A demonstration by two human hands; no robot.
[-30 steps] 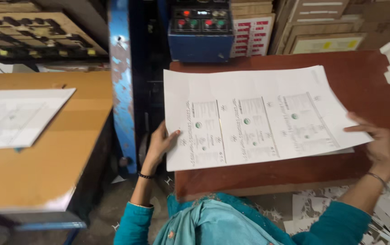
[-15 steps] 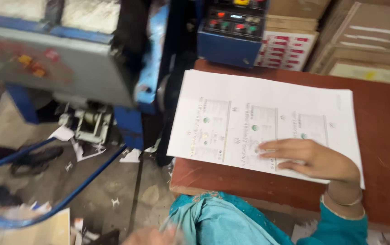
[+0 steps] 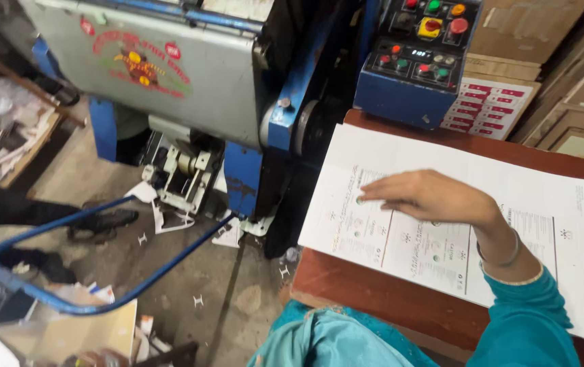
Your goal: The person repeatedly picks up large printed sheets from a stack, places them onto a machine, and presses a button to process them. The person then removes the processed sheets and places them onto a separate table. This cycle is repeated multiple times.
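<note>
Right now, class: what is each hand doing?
Right hand: open, flat on the printed sheet.
Left hand: not in view.

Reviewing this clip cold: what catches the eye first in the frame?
A hand lies flat, palm down, on a large white printed sheet spread over a reddish-brown table at right. Above it stands a blue control box with red, green and yellow buttons. To the left, a big grey and blue machine fills the upper frame, with paper scraps on the floor beneath it.
</note>
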